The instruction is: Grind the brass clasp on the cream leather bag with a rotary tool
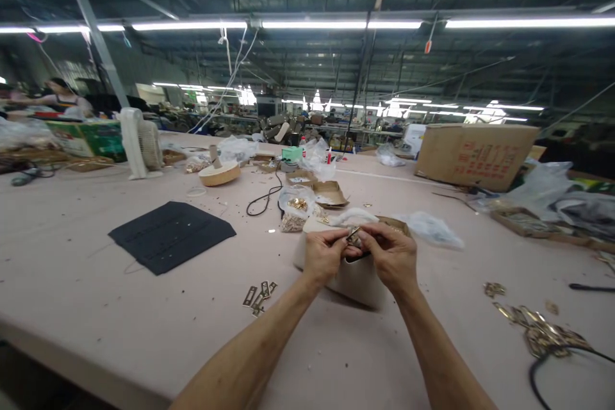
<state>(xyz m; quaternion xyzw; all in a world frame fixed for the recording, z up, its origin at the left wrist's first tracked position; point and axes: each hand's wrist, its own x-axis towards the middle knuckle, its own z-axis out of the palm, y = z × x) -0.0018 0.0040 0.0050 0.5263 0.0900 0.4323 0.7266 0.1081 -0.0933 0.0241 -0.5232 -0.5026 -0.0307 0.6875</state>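
Note:
My left hand (324, 255) and my right hand (391, 256) meet over a white bag-like object (358, 285) on the pink table (96, 295). Between the fingertips of both hands sits a small brass metal fitting (354, 235), pinched from either side. Several loose brass plates (259, 296) lie on the table just left of my left forearm. A heap of brass hardware (541, 330) lies to the right of my right forearm.
A dark fabric piece (170, 235) lies at left. Plastic bags of brass parts (295, 205) and small open boxes (330, 193) sit behind my hands. A cardboard box (475, 154), a white fan (139, 143), a black cable (262, 202). A person (60, 99) works far left.

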